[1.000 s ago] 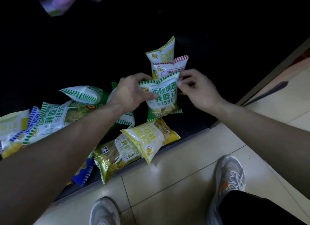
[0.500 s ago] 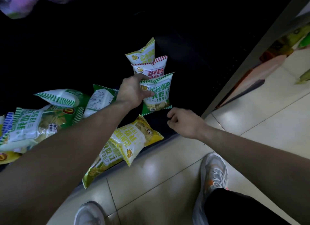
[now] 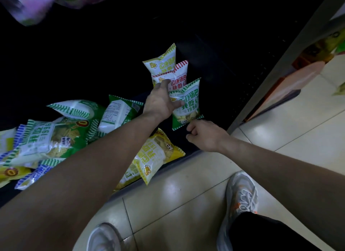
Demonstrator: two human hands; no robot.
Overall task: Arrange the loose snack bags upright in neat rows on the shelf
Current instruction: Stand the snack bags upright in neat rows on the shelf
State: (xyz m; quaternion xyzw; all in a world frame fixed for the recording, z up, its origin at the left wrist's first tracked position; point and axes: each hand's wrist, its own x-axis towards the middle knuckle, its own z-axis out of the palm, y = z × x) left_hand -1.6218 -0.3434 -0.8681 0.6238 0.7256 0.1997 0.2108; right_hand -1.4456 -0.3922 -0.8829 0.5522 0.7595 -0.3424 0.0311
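My left hand [image 3: 160, 103] is gripping the green snack bag [image 3: 188, 105] by its upper left edge, thumb across the front. The bag stands upright on the dark shelf [image 3: 214, 67], right in front of the red-striped bag [image 3: 179, 77] and the yellow-striped bag [image 3: 162, 62]. My right hand [image 3: 203, 136] is curled in on itself just under the green bag's bottom corner, holding nothing. A yellow bag [image 3: 158, 153] lies flat at the shelf edge.

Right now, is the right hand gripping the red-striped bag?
No, the right hand sits curled below the green bag; only the left hand touches the red-striped bag.
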